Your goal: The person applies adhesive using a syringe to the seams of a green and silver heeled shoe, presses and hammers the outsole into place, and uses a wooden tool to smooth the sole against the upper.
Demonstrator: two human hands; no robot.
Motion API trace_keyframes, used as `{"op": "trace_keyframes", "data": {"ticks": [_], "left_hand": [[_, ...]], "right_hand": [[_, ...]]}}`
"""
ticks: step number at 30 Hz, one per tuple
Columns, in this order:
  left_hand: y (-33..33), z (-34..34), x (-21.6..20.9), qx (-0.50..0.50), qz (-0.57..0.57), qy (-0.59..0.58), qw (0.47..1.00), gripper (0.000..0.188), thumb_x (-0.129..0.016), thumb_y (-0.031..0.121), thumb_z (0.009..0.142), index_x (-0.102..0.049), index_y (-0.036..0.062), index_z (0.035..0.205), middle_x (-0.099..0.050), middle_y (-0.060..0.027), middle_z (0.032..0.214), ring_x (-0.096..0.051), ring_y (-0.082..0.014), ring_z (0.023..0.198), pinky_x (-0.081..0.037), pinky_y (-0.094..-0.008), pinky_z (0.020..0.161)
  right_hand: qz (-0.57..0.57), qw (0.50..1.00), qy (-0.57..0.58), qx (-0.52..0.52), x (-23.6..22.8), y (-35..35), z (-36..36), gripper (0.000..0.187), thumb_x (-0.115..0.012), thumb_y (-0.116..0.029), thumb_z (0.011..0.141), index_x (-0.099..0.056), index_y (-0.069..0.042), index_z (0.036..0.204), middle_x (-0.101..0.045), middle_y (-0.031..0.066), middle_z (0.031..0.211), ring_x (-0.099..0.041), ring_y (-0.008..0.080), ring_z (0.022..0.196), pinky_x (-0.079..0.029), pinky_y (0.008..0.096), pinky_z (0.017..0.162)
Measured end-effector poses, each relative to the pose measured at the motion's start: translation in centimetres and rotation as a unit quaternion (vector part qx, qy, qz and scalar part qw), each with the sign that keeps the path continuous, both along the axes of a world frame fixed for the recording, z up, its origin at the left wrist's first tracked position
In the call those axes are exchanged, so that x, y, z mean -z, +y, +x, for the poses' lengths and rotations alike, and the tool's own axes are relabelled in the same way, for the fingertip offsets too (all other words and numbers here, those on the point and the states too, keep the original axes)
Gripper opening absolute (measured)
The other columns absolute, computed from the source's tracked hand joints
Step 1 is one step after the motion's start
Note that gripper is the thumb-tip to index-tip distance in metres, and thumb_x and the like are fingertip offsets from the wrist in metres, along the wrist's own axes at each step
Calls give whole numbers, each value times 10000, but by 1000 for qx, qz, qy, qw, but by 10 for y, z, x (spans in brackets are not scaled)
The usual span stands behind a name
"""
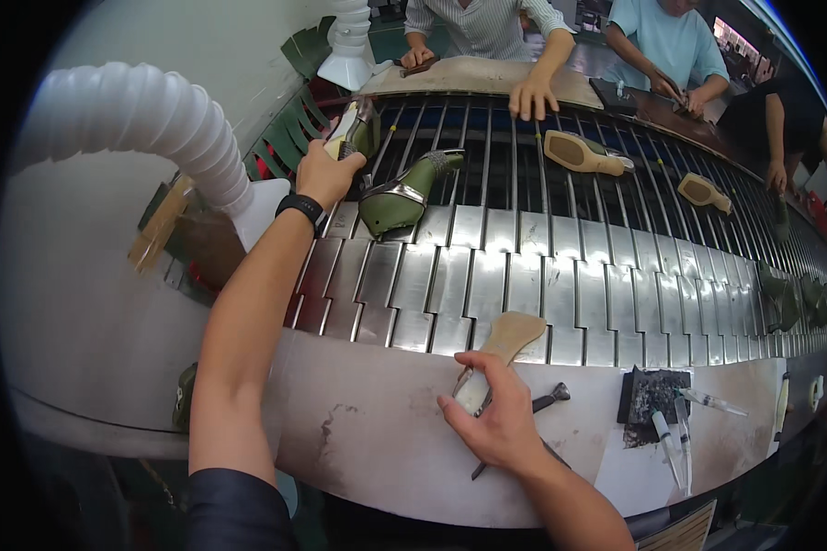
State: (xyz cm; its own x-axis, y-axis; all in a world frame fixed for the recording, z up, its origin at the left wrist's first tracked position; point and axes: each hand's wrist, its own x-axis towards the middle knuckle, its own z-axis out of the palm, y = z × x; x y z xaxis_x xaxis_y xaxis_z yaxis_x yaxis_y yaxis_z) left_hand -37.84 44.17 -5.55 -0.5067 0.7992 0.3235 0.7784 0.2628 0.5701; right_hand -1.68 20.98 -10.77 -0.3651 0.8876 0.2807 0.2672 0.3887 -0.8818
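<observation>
My left hand (326, 174) reaches to the far left of the slatted conveyor, its fingers wrapped round a shoe (365, 129) with green sides and a cream underside. Just right of it a green shoe form (397, 204) with a silvery strap lies toe toward me on the slats. My right hand (496, 413) is closed round the near end of a tan shoe sole (515, 336) at the worktop's edge. The sole's wide end points away over the metal slats; its pale near end is partly covered by my fingers. Beneath this hand lies a dark-handled tool (553, 398) with a rounded metal head.
Two tan-soled pieces (583, 152) lie farther along the conveyor (487, 266), with green forms (781, 298) at right. A black pad (648, 404) and several white tubes (668, 445) rest on the worktop (368, 432). A white duct (138, 119) hangs left. Several people stand opposite.
</observation>
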Motion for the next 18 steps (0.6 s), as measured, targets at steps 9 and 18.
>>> {"op": "trace_keyframes", "data": {"ticks": [9,18], "left_hand": [[-364,86,10,134,113,105,979,793,-883,172,734,-538,-6,1426,-603,-211,1254,-616,-412,1135,-500,-473,1018],[-475,62,60,134,106,23,985,934,-993,307,679,-553,6,1446,-564,-189,1409,-655,-340,1171,-547,-444,959]], "right_hand": [[-99,994,49,19,-10,-12,-6,443,-806,-195,880,-648,3,1243,-701,150,1110,-673,246,1020,-531,367,922],[0,999,-3,46,9,-100,-22,618,-762,-107,869,-505,-12,1423,-671,245,1202,-664,439,1130,-527,452,989]]}}
